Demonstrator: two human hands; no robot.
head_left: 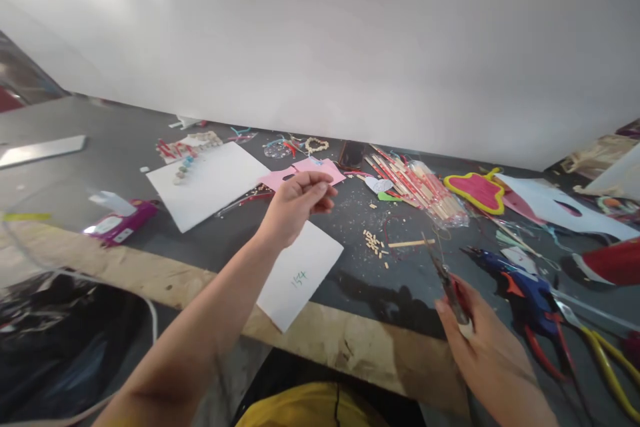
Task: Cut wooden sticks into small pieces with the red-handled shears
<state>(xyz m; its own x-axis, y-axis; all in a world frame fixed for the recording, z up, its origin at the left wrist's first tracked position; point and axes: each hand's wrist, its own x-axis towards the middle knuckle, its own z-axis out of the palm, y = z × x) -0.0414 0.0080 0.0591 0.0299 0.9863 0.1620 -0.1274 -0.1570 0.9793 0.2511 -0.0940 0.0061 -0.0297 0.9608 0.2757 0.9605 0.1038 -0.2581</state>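
Observation:
My left hand (303, 205) is raised over the pink paper cutout (330, 169) and a white sheet with green writing (303, 273). Its thumb and fingers are pinched together, and anything between them is too small to make out. Low on the right, my right hand (483, 337) is wrapped around a slim pointed metal tool (447, 283), its tip directed away from me. The exact kind of tool is unclear. Just past the tip lie a thin wooden stick (413, 243) and a small pile of short wooden bits (374, 243).
Bundled red-and-white wrapped sticks (413, 183) lie behind, beside a pink shape with yellow edging (477, 192). Blue pliers (525, 290), yellow-handled scissors (600, 353) and a red cylinder (613, 263) crowd the right. Left are a blank white sheet (215, 180) and a purple glue gun-like object (125, 221).

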